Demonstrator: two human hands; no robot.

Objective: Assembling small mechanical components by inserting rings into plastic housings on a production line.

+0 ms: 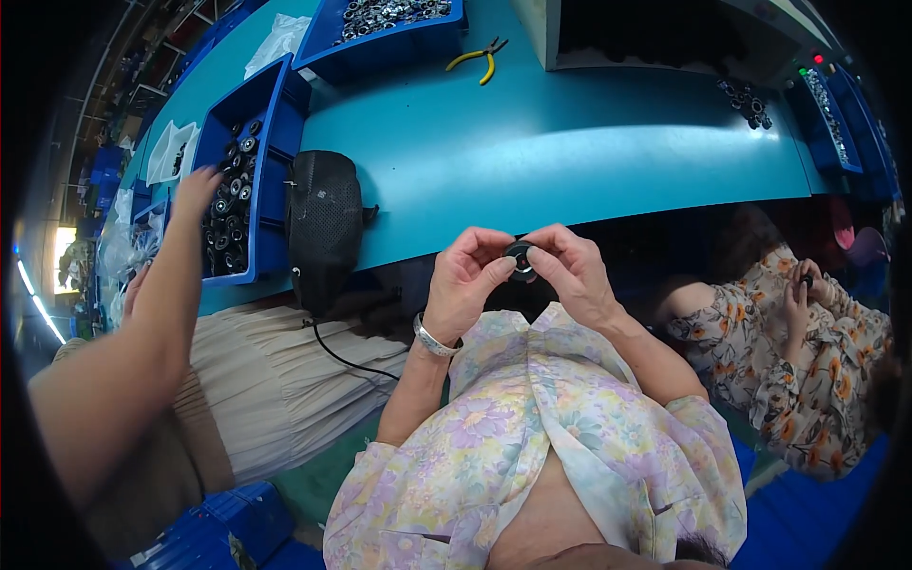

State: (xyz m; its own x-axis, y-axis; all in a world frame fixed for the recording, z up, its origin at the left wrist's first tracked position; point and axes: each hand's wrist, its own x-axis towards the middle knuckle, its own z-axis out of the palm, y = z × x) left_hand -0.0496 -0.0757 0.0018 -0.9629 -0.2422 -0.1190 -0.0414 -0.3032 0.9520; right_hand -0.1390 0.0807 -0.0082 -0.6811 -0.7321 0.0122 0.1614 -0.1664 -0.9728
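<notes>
Both my hands meet just off the near edge of the teal table, closed on one small black ring-shaped part (522,255) with a pale metallic spot in its middle. My left hand (467,275), a silver bracelet on its wrist, pinches the part's left side. From the other side, my right hand (573,271) grips it with thumb and fingers. The fingertips cover some of the part, so its full shape is hidden. Nearest to my hands on the table's edge is a black fabric bag (324,214).
A blue bin (269,176) of black round parts stands at left, with a co-worker's hand (197,190) at it. Beyond are another blue bin (380,49) of metal parts and yellow-handled pliers (480,61). Loose dark parts (746,103) lie at right, where another co-worker's hands (806,283) hold something small.
</notes>
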